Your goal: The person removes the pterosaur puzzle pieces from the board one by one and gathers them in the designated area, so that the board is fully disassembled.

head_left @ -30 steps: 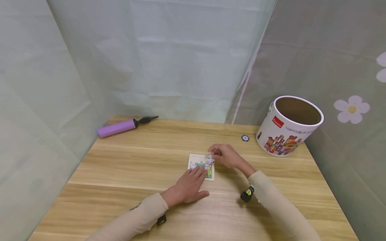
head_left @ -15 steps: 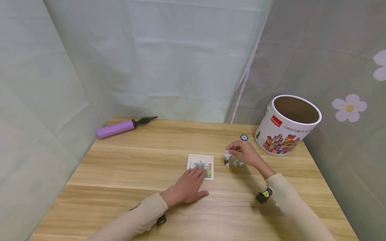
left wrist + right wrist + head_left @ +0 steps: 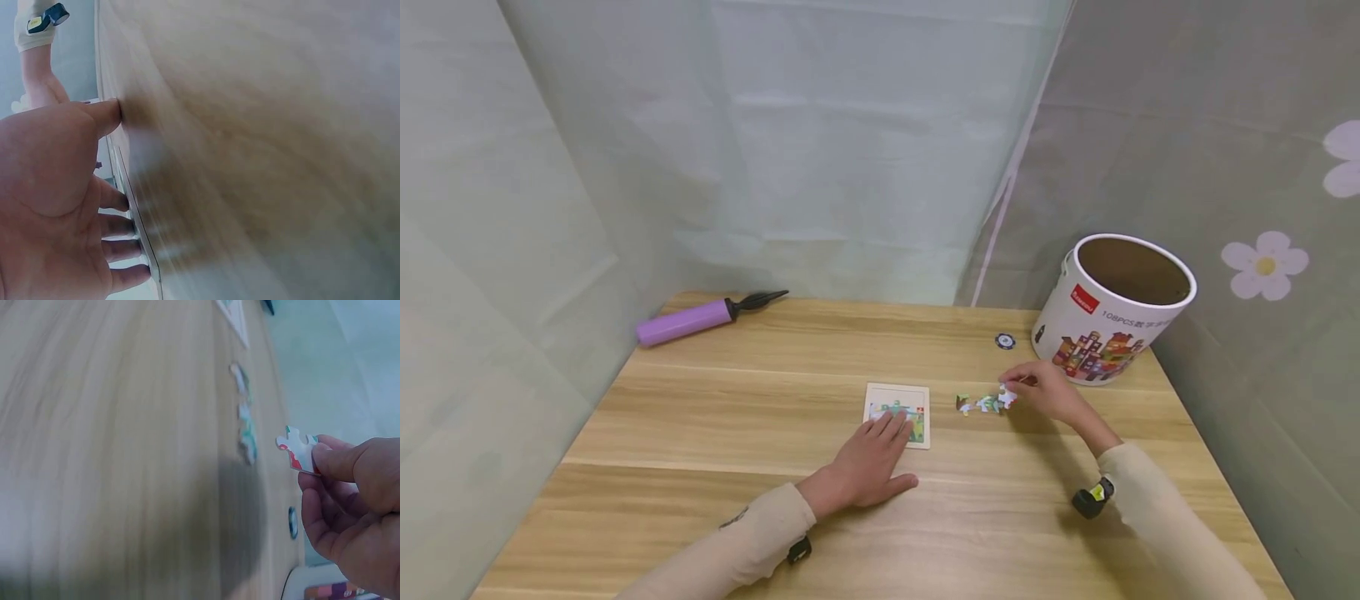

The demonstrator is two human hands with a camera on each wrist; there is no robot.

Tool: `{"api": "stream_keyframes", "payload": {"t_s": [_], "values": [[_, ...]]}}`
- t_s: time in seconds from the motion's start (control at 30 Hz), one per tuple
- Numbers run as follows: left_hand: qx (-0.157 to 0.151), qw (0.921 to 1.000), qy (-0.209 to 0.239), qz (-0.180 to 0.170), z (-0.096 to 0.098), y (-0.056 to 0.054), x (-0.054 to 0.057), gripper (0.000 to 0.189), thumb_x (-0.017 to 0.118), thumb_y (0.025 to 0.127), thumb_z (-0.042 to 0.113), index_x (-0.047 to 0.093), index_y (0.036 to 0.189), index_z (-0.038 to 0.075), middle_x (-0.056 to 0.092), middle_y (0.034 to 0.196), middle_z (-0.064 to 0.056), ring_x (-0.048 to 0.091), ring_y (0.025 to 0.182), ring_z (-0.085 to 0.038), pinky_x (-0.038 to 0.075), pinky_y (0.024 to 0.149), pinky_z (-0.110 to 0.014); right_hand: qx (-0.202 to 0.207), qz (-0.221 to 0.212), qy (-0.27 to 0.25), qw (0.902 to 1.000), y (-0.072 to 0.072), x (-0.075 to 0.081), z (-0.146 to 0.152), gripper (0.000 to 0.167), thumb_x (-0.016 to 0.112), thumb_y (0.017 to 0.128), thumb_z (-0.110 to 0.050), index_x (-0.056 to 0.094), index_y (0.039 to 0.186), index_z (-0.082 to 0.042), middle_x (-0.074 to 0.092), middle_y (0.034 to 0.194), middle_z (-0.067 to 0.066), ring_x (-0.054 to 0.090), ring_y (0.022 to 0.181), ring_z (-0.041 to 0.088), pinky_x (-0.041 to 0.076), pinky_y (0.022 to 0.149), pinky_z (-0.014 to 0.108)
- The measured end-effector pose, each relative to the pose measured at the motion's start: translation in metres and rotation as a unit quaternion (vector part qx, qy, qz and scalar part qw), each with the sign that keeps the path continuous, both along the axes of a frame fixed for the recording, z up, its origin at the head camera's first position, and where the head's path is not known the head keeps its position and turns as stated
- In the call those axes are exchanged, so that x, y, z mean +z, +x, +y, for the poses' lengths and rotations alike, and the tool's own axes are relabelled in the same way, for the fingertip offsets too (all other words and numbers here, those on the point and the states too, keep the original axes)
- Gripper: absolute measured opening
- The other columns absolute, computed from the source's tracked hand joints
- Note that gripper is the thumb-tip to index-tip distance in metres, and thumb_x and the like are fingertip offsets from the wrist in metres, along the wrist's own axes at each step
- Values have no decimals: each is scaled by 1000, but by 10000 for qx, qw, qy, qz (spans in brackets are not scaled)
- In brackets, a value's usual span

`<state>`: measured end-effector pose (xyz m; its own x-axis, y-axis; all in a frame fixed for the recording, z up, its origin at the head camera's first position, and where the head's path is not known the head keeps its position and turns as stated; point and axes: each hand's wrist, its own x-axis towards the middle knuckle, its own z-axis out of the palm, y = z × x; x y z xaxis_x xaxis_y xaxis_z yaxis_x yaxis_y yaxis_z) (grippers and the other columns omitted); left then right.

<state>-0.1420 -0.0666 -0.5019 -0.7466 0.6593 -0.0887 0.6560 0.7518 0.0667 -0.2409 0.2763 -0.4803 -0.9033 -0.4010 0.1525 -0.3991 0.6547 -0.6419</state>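
Note:
My left hand [image 3: 871,465] lies with straight fingers on a small square jigsaw puzzle board [image 3: 880,389], covering part of its picture. In the left wrist view, the fingertips [image 3: 132,276] touch the edge of that board. My right hand [image 3: 1047,390] pinches a jigsaw piece [image 3: 299,450], white with red and green patches, between thumb and fingers. It is held above the table, to the right of the board. Loose jigsaw pieces [image 3: 988,404] lie on the table between the board and my right hand; the right wrist view shows them [image 3: 247,434] blurred.
A white bucket [image 3: 1060,304] with printed blocks stands at the back right. Near it lies a dark blue and white poker chip [image 3: 1004,341]. A purple hand pump [image 3: 688,323] rests at the table's back left. Cloth hangs [image 3: 850,150] behind the wooden table [image 3: 715,417].
My right hand has moved right, away from the board, carrying the jigsaw piece past the loose pieces. My left hand has stayed on the board.

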Motion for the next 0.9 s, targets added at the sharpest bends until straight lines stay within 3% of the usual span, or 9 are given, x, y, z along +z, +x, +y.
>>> {"api": "stream_keyframes", "payload": {"t_s": [0.33, 0.9], "values": [[-23, 10000, 38, -1, -3, 0, -1, 78, 46, 104, 56, 36, 157, 0, 32, 164, -18, 34, 150, -35, 34, 119, -48, -52, -204, 434, 9988, 1, -8, 18, 11, 70, 93, 0, 80, 95, -5, 77, 93, 7, 63, 81, 12, 52, 72, 27], [9, 10000, -20, -18, -3, 0, -3, 77, 44, 104, 57, 35, 157, 2, 30, 165, -18, 33, 151, -34, 33, 119, -48, -21, -153, 487, 9987, -4, -25, 18, 10, 71, 93, 0, 79, 95, -6, 77, 93, 5, 66, 84, 14, 54, 80, 35]]}}
